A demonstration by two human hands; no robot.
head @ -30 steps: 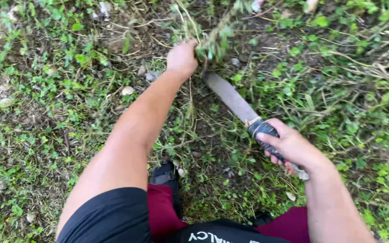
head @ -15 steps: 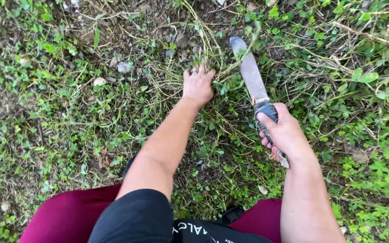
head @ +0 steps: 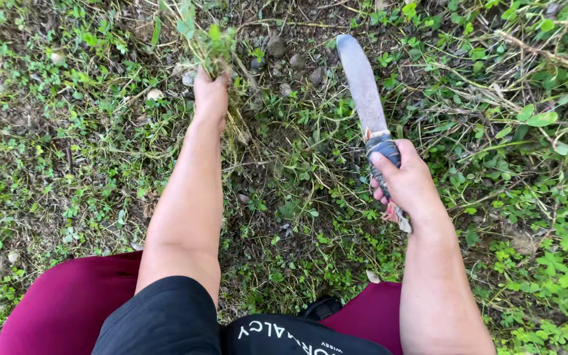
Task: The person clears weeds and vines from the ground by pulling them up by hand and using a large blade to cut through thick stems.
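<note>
My left hand (head: 211,95) is stretched forward and closed around a clump of green weeds (head: 210,46), whose stems and roots trail down past my wrist. My right hand (head: 410,186) grips the dark wrapped handle of a long machete (head: 361,85). Its grey blade points away from me, over the ground to the right of the weed clump. Low green weeds and dry stems cover the soil (head: 284,171) between my two arms.
Small stones (head: 297,62) lie on bare dirt near the blade tip. Thicker leafy plants and dry vines (head: 540,118) fill the right side. My knees in dark red trousers (head: 67,302) are at the bottom of the view.
My left hand has closed on a clump of weeds and moved left and forward with it. The machete has swung from tilting left to nearly straight ahead.
</note>
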